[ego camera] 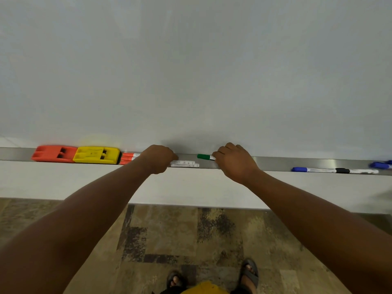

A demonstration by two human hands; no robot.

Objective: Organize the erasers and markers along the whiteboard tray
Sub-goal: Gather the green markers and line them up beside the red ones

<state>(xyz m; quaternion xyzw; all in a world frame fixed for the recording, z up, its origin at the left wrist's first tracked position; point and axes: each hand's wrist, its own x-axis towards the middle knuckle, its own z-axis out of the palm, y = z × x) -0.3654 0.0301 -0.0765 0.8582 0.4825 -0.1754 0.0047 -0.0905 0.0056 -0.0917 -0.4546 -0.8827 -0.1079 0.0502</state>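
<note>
On the tray [275, 162], left hand [158, 159] pins the red markers [129, 158] beside the erasers [96, 155] — right hand [233, 161], fingers closed on the green marker [204, 156], apparently brings it alongside.

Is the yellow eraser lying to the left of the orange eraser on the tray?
No, the yellow eraser lies directly to the right of the orange eraser, and the two touch end to end on the tray.
</note>
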